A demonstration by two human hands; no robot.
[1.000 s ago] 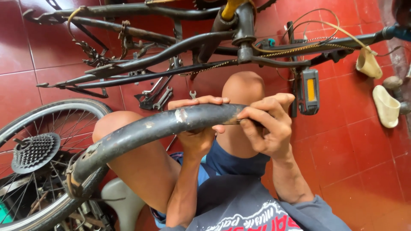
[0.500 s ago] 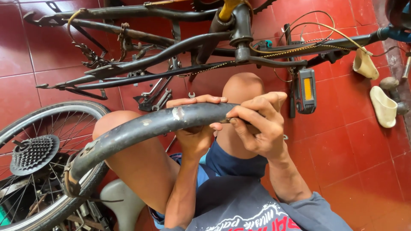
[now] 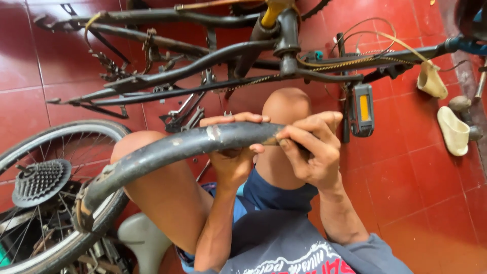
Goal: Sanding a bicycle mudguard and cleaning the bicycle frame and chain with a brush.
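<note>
- Inner tube [image 3: 167, 152], black and dusty, held up over bare knees, arching from both hands down toward the wheel [image 3: 48, 203] at lower left.
- Left hand [image 3: 233, 152] wrapped around tube from below, grip closed firmly on it.
- Right hand [image 3: 309, 149] pinching tube end between thumb and fingertips, grip pressed tight.
- Pale scuffed patch [image 3: 214, 133] on tube just beside left fingers.
- Best kept taut between both hands; rotate slowly, feel along the rubber, inspect near the patch.
- Upturned bike frame [image 3: 228, 56] and pedal [image 3: 362, 109] on red floor tiles [image 3: 416, 167] close ahead; mind chain and cables.
</note>
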